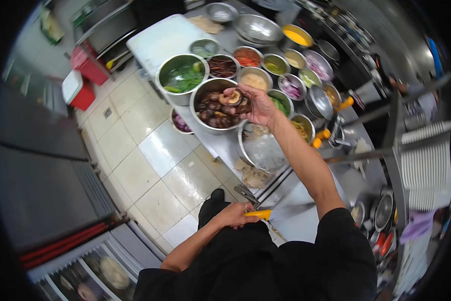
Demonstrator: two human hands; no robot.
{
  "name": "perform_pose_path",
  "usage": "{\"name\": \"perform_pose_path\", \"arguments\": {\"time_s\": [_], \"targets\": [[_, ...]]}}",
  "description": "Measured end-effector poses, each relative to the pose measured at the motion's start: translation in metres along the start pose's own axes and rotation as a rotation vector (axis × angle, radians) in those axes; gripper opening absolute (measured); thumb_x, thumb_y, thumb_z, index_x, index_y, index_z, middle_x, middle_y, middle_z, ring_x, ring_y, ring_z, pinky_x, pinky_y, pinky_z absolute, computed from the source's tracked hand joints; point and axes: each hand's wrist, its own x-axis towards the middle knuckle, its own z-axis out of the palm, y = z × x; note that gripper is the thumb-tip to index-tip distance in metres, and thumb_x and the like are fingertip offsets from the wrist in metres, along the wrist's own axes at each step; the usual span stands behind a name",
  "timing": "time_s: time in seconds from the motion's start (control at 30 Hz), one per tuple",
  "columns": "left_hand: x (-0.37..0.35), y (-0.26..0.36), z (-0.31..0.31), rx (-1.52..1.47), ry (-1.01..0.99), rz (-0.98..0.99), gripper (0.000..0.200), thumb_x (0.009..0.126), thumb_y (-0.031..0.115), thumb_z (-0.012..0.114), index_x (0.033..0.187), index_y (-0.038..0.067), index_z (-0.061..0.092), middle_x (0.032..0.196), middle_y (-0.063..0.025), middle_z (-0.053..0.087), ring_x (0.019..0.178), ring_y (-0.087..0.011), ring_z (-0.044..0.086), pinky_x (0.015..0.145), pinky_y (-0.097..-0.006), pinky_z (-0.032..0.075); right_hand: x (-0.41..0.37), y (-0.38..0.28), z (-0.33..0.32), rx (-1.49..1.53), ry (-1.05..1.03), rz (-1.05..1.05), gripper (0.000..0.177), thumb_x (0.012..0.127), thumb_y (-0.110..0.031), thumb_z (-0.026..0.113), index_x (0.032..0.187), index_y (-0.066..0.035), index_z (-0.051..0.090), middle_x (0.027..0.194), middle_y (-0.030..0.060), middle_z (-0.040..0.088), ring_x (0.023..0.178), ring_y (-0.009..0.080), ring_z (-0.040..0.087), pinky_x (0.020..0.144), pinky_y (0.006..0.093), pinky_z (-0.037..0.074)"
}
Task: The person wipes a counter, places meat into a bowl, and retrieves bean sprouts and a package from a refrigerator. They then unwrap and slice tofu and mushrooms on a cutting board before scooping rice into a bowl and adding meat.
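My right hand (261, 107) is reached out over a metal pot (214, 131) of dark brown mushrooms (216, 114). Its fingers are curled round mushrooms (234, 98), one with its pale underside showing. Down by my waist, my left hand (232, 215) is closed on the yellow handle of a knife (258, 214). The knife blade points right over a white cutting board (300, 228). Below my right forearm is a metal bowl (242, 145) with clear plastic and pale pieces in it.
Several metal bowls of cut food crowd the counter, among them green leaves (187, 78), red strips (247, 56) and purple onion (290, 89). A crumpled beige cloth (253, 175) lies at the counter edge. Stacked white plates (426, 160) stand on the right.
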Motion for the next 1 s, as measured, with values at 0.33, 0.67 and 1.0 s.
{"name": "perform_pose_path", "arguments": {"time_s": [0.33,0.67,1.0], "targets": [[0.060,0.023,0.040,0.192,-0.250,-0.088,0.018,0.079,0.009,0.061,0.093,0.002,0.054,0.062,-0.0036,0.055,0.044,-0.0088,0.048,0.039,-0.0243,0.037,-0.323,0.114,-0.010,-0.536,1.005,-0.501,0.027,0.083,-0.010,0.063,0.109,-0.006,0.058,0.086,0.0046,0.060,0.060,0.0077,0.053,0.049,0.0194,0.040],[0.066,0.050,0.085,0.513,0.101,0.009,0.027,0.084,0.025,0.059,0.082,-0.002,0.056,0.053,-0.0048,0.049,0.043,-0.0121,0.048,0.041,-0.0283,0.038,-0.391,0.287,-0.073,-1.284,1.493,-0.484,0.055,0.070,-0.016,0.070,0.121,-0.012,0.052,0.123,0.0073,0.051,0.109,0.0274,0.045,0.091,0.0398,0.039],[0.092,0.072,0.125,0.530,0.262,-0.050,0.063,0.091,0.052,0.037,0.079,-0.005,0.059,0.066,-0.0177,0.059,0.062,-0.0279,0.060,0.061,-0.0373,0.046,-0.382,0.296,-0.086,-1.172,1.536,-0.669,0.028,0.074,-0.016,0.066,0.101,-0.012,0.060,0.102,0.0027,0.061,0.102,0.0221,0.049,0.086,0.0381,0.033]]}}
